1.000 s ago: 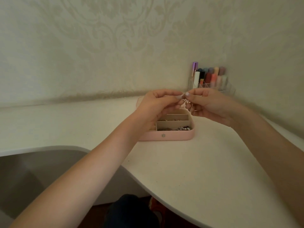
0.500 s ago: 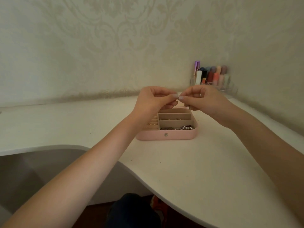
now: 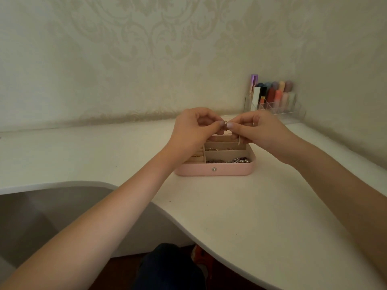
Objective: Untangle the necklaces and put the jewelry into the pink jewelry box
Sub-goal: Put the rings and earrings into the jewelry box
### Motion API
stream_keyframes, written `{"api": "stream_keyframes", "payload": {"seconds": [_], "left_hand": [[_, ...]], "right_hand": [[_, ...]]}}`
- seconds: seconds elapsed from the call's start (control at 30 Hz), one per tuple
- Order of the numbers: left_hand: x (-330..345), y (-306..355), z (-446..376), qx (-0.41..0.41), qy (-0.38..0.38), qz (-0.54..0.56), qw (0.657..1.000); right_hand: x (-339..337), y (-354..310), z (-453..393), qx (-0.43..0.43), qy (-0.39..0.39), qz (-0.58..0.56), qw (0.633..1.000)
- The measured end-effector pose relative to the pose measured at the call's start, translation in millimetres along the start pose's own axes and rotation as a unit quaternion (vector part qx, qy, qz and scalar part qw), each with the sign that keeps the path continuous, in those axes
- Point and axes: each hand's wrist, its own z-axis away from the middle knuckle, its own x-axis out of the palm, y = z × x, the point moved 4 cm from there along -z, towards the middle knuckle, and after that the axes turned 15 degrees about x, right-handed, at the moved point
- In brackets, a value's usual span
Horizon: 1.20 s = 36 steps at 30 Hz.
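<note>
Both hands (image 3: pixel 225 130) pinch necklace (image 3: pixel 225 123) (above pink jewelry box (image 3: pixel 215 169)).

Landmark: white desk (image 3: pixel 240 210), curved front edge, running into a corner.
Clear acrylic organizer (image 3: pixel 292 108): on the desk at its far right corner, against the wall.
Cosmetic tubes (image 3: pixel 272 94): upright in the organizer, in a row; white, black, red, pink, pale caps; a purple metallic one (image 3: pixel 253 80) tallest at the left end.
Wallpaper (image 3: pixel 146 49): cream, damask pattern, behind the desk and along its right side.
Grey surface (image 3: pixel 41 214): below the desk's curved edge, at left.
Dark fabric (image 3: pixel 167 268): under the desk's front edge; orange patch beside it, too blurred to name.
</note>
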Motion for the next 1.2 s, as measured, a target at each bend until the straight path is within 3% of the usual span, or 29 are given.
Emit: {"api": "stream_keyframes", "payload": {"seconds": [0.57,0.67,0.9,1.2], "left_hand": [[-11,-4,-1,0.003,-0.003,0.033,0.999],[-17,-4,-2,0.011,-0.001,-0.002,1.000],[-24,-3,-3,0.086,-0.064,-0.192,0.975],[-46,-9,-8,0.070,-0.080,-0.160,0.981]], "right_hand": [[10,3,-1,0.047,0.007,-0.067,0.997],[11,0,2,0.034,0.017,-0.010,0.999],[18,-2,2,-0.053,0.123,0.158,0.978],[42,-4,11,-0.081,0.136,0.228,0.961]]}}
